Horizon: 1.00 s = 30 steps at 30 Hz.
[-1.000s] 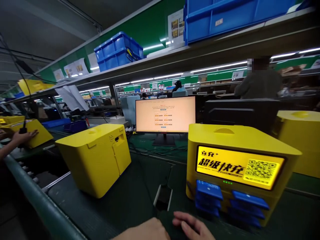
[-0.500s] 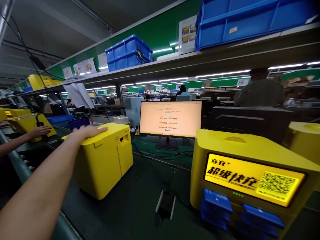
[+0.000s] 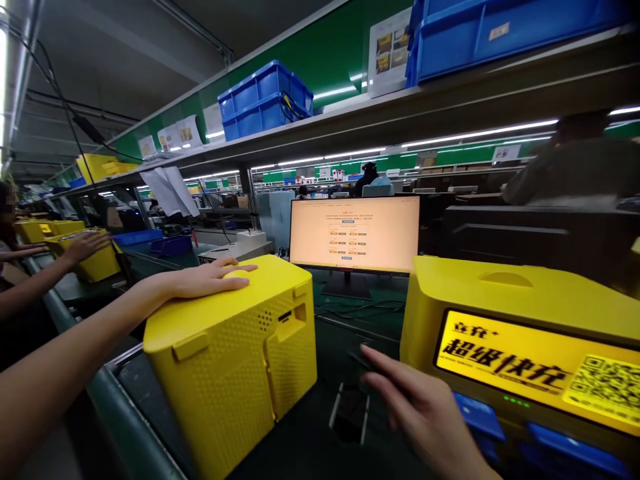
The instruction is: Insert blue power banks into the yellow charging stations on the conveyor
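Note:
My left hand (image 3: 210,279) lies flat on top of a plain yellow box-shaped housing (image 3: 235,360) that stands near the bench's front edge. My right hand (image 3: 425,413) hovers with fingers spread above the dark green bench, between that housing and a second yellow unit (image 3: 525,300) on the right. The right unit has a lit yellow screen (image 3: 540,373) with black characters and a QR code, and blue slots (image 3: 480,417) below it. A small black device (image 3: 350,413) lies on the bench under my right hand.
A lit monitor (image 3: 355,233) stands behind the two units. Blue crates (image 3: 265,100) sit on the overhead shelf. At the left, another person's hands (image 3: 85,243) rest on a further yellow unit (image 3: 95,263). People work at the benches behind.
The left yellow housing has come closer to me and toward the front edge under my left hand. My right hand has risen into view between the two units.

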Available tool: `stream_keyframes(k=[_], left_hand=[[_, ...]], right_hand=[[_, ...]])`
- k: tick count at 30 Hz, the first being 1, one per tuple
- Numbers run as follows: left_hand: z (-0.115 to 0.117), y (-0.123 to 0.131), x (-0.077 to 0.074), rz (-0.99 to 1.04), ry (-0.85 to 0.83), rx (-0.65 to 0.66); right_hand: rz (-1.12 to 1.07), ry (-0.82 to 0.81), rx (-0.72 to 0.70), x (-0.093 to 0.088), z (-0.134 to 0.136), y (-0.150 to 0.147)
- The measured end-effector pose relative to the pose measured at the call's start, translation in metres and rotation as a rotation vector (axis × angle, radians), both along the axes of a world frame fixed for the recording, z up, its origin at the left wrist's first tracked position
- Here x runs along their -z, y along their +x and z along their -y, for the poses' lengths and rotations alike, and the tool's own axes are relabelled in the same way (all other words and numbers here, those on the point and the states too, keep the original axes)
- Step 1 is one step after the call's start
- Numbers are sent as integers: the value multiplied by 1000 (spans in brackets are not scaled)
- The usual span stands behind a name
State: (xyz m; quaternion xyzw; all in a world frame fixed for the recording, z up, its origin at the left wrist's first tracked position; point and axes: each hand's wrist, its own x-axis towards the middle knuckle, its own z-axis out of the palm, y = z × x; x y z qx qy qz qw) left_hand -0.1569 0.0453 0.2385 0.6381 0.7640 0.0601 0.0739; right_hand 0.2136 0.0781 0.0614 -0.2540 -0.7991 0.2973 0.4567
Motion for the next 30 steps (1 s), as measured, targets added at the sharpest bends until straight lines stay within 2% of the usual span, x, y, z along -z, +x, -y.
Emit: stream_keyframes(k=[2,4,7,10,16,20,23,26,28,30], left_hand=[[2,16,1,11,-2,46],[1,26,3,11,30,93],[-1,30,7,11,73,131],[-2,27,9,27,110,159],[-1,24,10,26,112,153],[-4,24,9,-12,125,99],[-9,28,4,-102,84,-79],[-23,33,-2,-206,79,-257],[-37,34,-4,-252,120,-349],[-54,34,-4,-266,199,-389]], right_hand=[[29,267,-19,-18,-13,-40],[82,459,37,-24,-21,-71],[153,585,128,-21,-26,-94],[232,556,185,-24,-23,-97],[543,439,261,-50,-11,-106],[626,405,242,-59,-25,-117],[616,378,238,-68,-49,-106],[575,385,304,-82,-63,-72],[455,453,321,-87,-59,-42],[308,546,282,-86,-45,-13]])
